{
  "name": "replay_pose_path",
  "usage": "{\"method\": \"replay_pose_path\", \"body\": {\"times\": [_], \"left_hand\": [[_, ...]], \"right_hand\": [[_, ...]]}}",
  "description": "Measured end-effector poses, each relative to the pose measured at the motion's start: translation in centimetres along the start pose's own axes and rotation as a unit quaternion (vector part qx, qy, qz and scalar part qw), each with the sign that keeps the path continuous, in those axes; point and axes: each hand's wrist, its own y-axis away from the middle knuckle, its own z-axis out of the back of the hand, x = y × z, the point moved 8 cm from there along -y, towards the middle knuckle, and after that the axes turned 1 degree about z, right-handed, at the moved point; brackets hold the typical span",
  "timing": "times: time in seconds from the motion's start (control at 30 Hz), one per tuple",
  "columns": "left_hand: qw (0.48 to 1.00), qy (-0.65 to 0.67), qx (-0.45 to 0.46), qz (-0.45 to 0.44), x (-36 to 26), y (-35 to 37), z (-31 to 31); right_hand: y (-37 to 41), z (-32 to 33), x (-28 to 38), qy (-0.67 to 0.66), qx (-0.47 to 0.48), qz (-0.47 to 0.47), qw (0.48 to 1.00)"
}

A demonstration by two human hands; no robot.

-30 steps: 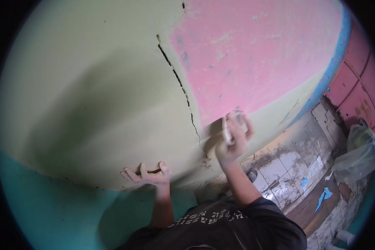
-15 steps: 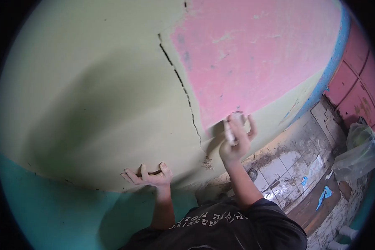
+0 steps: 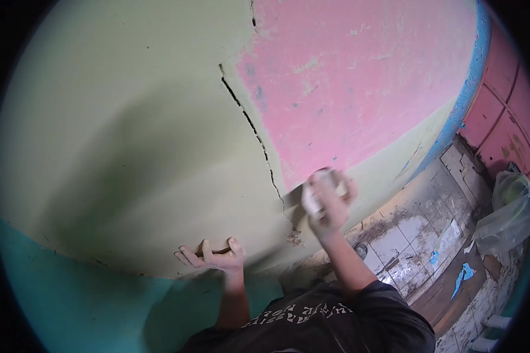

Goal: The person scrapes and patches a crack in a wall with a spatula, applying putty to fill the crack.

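Observation:
My right hand [image 3: 332, 203] grips a pale, dusty pad [image 3: 312, 199] with its fingers curled round it; motion blurs both, and the pad's exact kind does not show. It is at the lower edge of a pink patch [image 3: 347, 88] on the wall. A dark, jagged crack [image 3: 252, 120] runs down the pale green wall [image 3: 147, 159] to the left of that hand. Lower on the wall, my left hand [image 3: 217, 257] rests with fingers spread and bent, dust on the fingertips, nothing in it.
Teal paint [image 3: 100, 297] covers the wall's lower part. To the right lie a dirty tiled floor [image 3: 409, 232], a brown board [image 3: 447, 294], blue scraps [image 3: 464, 276] and a clear plastic bag [image 3: 506, 212]. A blue edge strip [image 3: 472, 88] borders the wall beside pink panels [image 3: 503, 117].
My right hand has moved slightly down and left along the pink patch's lower edge, still gripping the pad. My left hand stays at nearly the same place, and the view has shifted a little.

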Motion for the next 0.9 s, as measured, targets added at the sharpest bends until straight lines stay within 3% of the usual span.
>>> {"method": "replay_pose_path", "body": {"times": [0.1, 0.17, 0.23, 0.33, 0.47, 0.57, 0.67, 0.77, 0.87, 0.9], "left_hand": [[1.000, -0.004, 0.005, 0.000, -0.2, -0.2, 0.1], [1.000, 0.003, 0.000, -0.001, -0.3, -0.1, 0.1], [1.000, 0.008, -0.004, -0.007, -0.2, -0.3, 0.0], [1.000, 0.003, -0.006, -0.007, -0.1, -0.4, 0.1], [1.000, 0.004, 0.001, -0.003, -0.4, -0.3, 0.1], [1.000, 0.005, -0.005, -0.009, -0.3, -0.5, 0.1], [1.000, -0.002, -0.003, -0.005, -0.4, -0.4, 0.2], [1.000, 0.003, -0.003, -0.009, -0.4, -0.3, 0.0], [1.000, -0.002, -0.003, -0.010, -0.2, -0.6, 0.0], [1.000, -0.003, 0.000, -0.008, -0.4, -0.5, 0.1]], "right_hand": [[0.1, -0.2, -0.7, -0.083, -0.062, -0.073, 0.992], [1.8, -1.0, 2.8, -0.091, 0.050, 0.027, 0.994], [1.6, -1.0, 2.5, -0.050, 0.064, 0.030, 0.996], [0.2, 0.2, -0.9, -0.044, -0.042, -0.059, 0.996], [1.9, -0.8, 4.1, -0.071, 0.082, 0.050, 0.993], [1.0, 0.1, -0.7, -0.007, -0.033, -0.045, 0.998], [1.1, -0.3, 0.2, -0.113, -0.032, -0.012, 0.993], [2.2, -1.3, 2.0, -0.125, 0.076, 0.053, 0.988], [0.1, 0.2, -1.6, -0.067, -0.071, -0.040, 0.994], [0.3, -0.4, -0.8, -0.088, -0.025, -0.022, 0.996]]}}
